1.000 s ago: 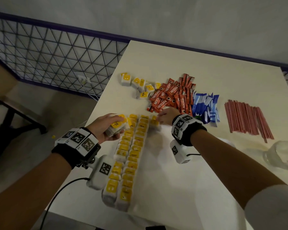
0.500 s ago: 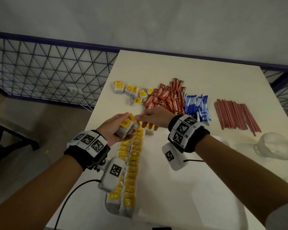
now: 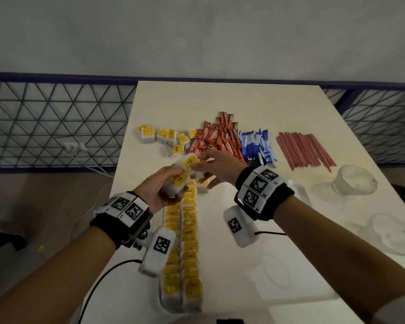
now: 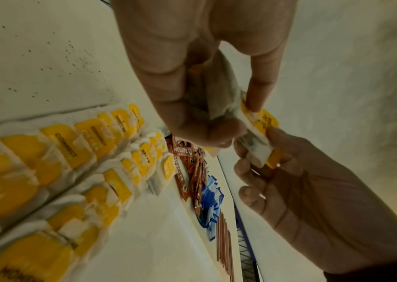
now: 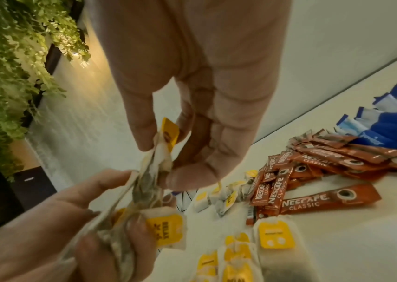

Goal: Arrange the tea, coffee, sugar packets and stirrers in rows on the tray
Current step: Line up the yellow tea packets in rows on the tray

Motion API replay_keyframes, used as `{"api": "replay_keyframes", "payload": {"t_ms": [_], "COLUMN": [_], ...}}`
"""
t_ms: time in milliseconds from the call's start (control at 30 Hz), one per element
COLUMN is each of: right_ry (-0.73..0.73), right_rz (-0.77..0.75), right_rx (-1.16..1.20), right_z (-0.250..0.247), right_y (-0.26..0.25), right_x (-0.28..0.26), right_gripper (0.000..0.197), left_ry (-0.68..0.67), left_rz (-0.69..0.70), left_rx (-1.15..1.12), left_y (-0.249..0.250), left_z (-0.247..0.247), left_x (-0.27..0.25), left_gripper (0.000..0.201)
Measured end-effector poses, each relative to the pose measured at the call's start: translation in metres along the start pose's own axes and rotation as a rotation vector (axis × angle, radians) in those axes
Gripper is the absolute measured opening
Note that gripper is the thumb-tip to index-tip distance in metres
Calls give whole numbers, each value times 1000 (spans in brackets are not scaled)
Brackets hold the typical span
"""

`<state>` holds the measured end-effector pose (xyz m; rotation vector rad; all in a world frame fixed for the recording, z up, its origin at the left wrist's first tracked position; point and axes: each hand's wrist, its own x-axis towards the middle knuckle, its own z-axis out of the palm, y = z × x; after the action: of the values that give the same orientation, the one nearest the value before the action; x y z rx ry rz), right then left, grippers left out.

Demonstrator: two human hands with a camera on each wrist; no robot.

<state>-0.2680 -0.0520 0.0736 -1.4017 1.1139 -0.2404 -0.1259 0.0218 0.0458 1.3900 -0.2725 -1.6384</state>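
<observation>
My left hand (image 3: 171, 185) is raised above the tray and grips a bunch of yellow-tagged tea bags (image 3: 179, 181), which the left wrist view shows between its fingers (image 4: 219, 95). My right hand (image 3: 202, 166) meets it and pinches the top tea bag (image 5: 166, 143) of that bunch between thumb and fingers. Two long rows of tea bags (image 3: 182, 244) lie on the white tray (image 3: 234, 291) below the hands. Farther back on the table lie loose tea bags (image 3: 164, 137), red coffee sticks (image 3: 218, 139), blue sugar packets (image 3: 257, 146) and reddish stirrers (image 3: 304, 150).
Two glass cups (image 3: 353, 181) (image 3: 391, 233) stand at the table's right edge. The white table (image 3: 220, 99) ends at a wall behind and has a blue mesh fence (image 3: 56, 122) on its left. Cables run from both wrist cameras.
Both hands have lifted off the tray. The right hand left the far end of the rows, moved to the bunch in the left hand and now pinches a bag there.
</observation>
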Motion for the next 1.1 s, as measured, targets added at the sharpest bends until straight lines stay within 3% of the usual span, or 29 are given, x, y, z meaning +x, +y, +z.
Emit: {"api": "replay_keyframes", "payload": {"t_ms": [300, 567, 667, 800, 933, 1100], "right_ry": [45, -158, -127, -5, 40, 39], "right_rz": [1, 34, 25, -64, -110, -83], "right_rx": [42, 44, -188, -412, -452, -89], "right_z": [2, 5, 9, 10, 4, 0], "right_y": [-3, -21, -22, -15, -5, 3], "right_x": [-7, -14, -11, -3, 0, 0], "right_gripper": [22, 15, 14, 28, 40, 39], "left_ry": [-83, -58, -126, -214, -108, -29], "left_rz": [-15, -164, -219, -228, -136, -21], "left_rx": [92, -53, -76, -39, 36, 100], "left_y": [2, 7, 5, 3, -4, -10], "left_z": [-11, -14, -9, 1, 1, -4], "left_x": [3, 2, -2, -8, 0, 4], "left_gripper": [6, 44, 49, 40, 21, 14]}}
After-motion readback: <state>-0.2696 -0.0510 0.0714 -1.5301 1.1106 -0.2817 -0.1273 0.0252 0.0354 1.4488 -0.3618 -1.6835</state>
